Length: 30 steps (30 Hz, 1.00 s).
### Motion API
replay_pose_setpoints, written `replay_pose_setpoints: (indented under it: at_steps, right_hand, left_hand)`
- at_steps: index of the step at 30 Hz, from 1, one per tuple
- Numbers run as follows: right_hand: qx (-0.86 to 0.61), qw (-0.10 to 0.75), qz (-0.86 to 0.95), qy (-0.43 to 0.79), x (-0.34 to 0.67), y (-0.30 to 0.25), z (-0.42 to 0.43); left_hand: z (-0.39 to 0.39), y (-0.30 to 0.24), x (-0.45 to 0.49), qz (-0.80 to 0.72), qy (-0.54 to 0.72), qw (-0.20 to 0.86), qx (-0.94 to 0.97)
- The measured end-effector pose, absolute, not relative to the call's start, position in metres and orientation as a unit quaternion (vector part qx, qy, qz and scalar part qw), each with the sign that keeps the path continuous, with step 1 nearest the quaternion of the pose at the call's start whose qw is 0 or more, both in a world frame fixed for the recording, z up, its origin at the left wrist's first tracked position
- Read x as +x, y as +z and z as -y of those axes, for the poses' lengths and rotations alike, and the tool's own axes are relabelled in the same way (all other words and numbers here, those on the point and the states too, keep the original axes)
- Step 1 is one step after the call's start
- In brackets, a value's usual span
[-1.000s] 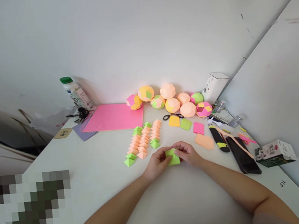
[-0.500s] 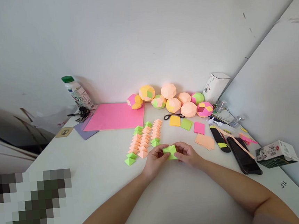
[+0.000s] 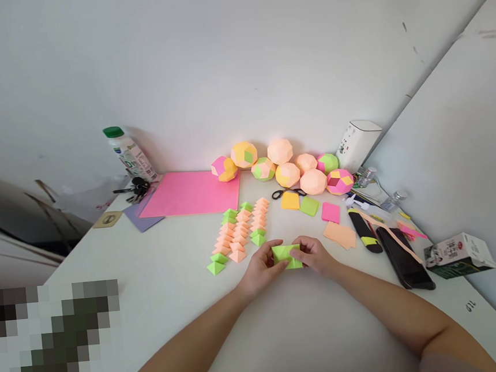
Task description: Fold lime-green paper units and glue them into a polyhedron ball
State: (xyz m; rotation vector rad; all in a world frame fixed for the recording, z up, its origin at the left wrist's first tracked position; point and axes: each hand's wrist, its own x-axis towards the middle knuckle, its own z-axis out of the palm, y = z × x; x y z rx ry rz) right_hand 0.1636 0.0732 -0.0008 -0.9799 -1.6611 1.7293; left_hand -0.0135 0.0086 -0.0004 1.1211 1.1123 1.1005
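Left hand (image 3: 260, 269) and right hand (image 3: 317, 255), seemingly half-curled, pinch one bright green rectangular paper (image 3: 285, 252); uneven pressure could crease it crookedly.

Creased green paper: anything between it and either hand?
Nothing visible: the left hand and right hand both hold the creased green paper. The peach paper sheets lie off beyond the right hand, not in between.

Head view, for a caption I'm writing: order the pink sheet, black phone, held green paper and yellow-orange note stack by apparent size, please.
1. Pink sheet
2. Black phone
3. Held green paper, partly hidden by fingers
4. Yellow-orange note stack
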Motion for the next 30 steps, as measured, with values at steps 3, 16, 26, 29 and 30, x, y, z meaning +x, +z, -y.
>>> replay_pose_setpoints:
  at_steps: [3,16,26,29,30]
  right_hand:
    - [-0.348,0.247,0.644,0.635,0.1644,-0.0031,-0.0722]
    - [-0.362,0.252,0.629,0.641,0.1606,0.0004,-0.0702]
    - [-0.343,0.236,0.666,0.618,0.1620,0.0020,-0.0683]
    - [-0.345,0.248,0.669,0.610,0.1619,0.0016,-0.0690]
    - [-0.349,0.252,0.668,0.608,0.1620,0.0013,-0.0691]
  left_hand:
    - [-0.0069,-0.0005,-0.0125,-0.475,0.491,0.538,0.494]
    - [-0.0054,-0.0029,-0.0129,-0.430,0.545,0.578,0.430]
    - [-0.0056,-0.0063,-0.0117,-0.465,0.510,0.456,0.562]
    - [-0.0065,-0.0055,-0.0133,-0.463,0.520,0.449,0.560]
    - [-0.0064,-0.0048,-0.0137,-0.464,0.518,0.452,0.558]
